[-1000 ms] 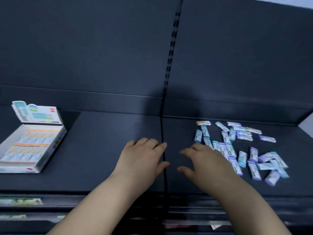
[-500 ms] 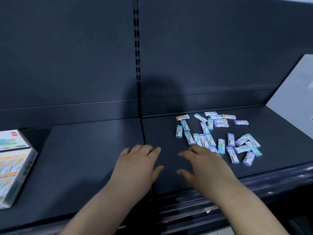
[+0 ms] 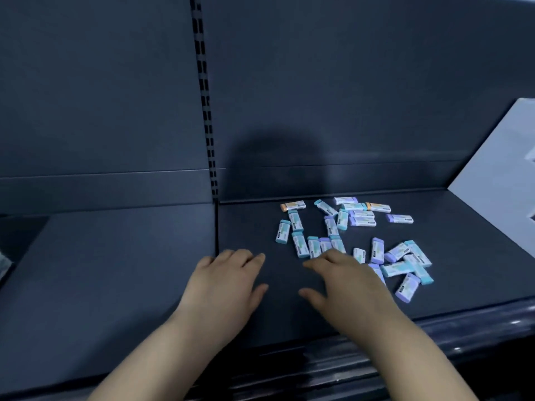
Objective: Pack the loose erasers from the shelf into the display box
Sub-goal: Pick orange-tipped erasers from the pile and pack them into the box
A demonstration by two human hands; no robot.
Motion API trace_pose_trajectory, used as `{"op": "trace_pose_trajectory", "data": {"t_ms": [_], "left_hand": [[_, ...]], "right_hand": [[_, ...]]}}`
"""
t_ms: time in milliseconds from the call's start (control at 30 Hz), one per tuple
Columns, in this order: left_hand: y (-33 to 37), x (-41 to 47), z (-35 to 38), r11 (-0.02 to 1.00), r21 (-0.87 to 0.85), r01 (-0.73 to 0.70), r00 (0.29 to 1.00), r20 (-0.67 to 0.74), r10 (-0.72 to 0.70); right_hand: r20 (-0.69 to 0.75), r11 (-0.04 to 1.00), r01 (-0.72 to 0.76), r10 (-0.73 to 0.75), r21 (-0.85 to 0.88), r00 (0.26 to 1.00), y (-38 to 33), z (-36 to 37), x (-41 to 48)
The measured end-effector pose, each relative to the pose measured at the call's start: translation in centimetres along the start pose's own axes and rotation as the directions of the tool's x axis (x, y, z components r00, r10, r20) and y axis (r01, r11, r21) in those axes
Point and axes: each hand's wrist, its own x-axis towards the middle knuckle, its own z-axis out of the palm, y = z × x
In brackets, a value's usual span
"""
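Status: early, or at best mid-task as far as I can judge. The display box is not in view, so what is already packed cannot be told. The left section of the shelf [image 3: 115, 270] shows only bare dark surface, with a blurred pale scrap at the far-left edge that I can't identify. The slotted strip [image 3: 204, 96] runs up the back wall between the two sections. The left hand [image 3: 228, 285] is just right of the seam, palm down, fingers loosely spread, holding nothing; I can't tell whether it is touching the shelf. The right hand [image 3: 347, 287] is beside it, also palm down, relaxed and empty. Its fingertips are at the near-left edge of the pile and cover a few pieces; contact is unclear. The erasers [image 3: 362, 218] are all loose on the right section, roughly a couple dozen, scattered flat at random angles, some touching or overlapping. They are small blocks in white printed sleeves with teal, purple or orange ends. One orange-ended eraser [image 3: 293, 205] lies far-left of the pile, and a purple one [image 3: 407, 287] is nearest the front edge. A white panel [image 3: 498, 175] leans at far right. Left to do: essentially the whole visible pile.
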Motion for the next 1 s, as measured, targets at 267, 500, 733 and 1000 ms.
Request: {"op": "trace_pose_trajectory", "data": {"t_ms": [267,500,733,1000], "left_hand": [[8.6,7.2,2.2,0.998,0.01,0.065,0.998,-0.009,-0.065],[12.4,11.0,4.7,0.996,0.034,0.088,0.988,-0.134,-0.083],[13.5,12.7,5.8,0.97,0.078,0.231,0.966,-0.138,-0.219],[11.9,14.2,6.2,0.936,0.112,0.334,0.942,-0.072,-0.328]], "right_hand": [[-0.024,0.997,0.005,-0.007,-0.081,1.0,12.3,-3.3,3.0],[-0.04,0.996,-0.07,0.067,-0.061,0.997,21.2,-4.2,7.9],[0.017,0.996,-0.084,0.085,-0.031,0.996,25.8,-3.0,14.1],[0.132,0.998,-0.04,0.047,-0.055,0.99,26.3,-1.0,17.9]]}}
